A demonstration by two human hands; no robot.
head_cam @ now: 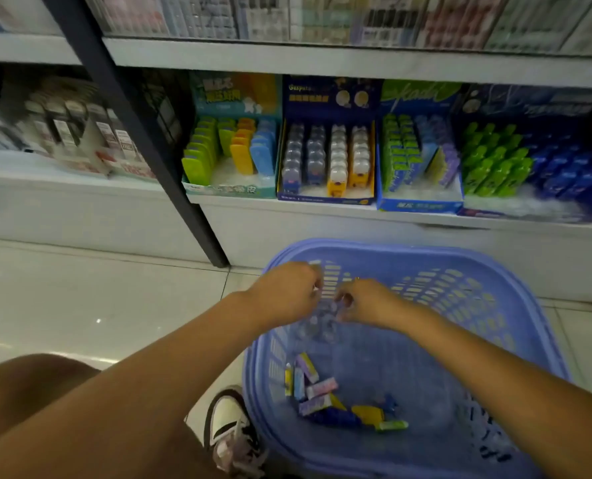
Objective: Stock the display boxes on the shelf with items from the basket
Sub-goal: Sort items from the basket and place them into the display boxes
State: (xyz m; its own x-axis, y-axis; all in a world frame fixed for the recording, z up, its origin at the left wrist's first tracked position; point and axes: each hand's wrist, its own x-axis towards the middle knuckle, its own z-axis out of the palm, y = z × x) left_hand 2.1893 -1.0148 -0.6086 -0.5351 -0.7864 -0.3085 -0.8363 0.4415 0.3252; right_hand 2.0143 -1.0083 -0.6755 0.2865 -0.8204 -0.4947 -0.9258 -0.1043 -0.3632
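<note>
A purple plastic basket (495,295) stands on the floor below the shelf, with several small packaged items (325,392) lying in its near left corner. Both hands are above the basket and hold a clear plastic bag (317,323) between them. My left hand (287,288) grips its left top edge and my right hand (363,300) pinches its right top edge. What the bag holds is blurred. On the shelf stand several display boxes: a teal one (229,190) with coloured erasers, a dark blue one (325,198), a blue one (419,203) and another blue one (529,212).
A dark metal shelf post (156,150) runs diagonally left of the boxes. More goods (66,133) fill the left shelf bay and the shelf above. My knee (28,385) and a shoe (232,423) are at the lower left on the tiled floor.
</note>
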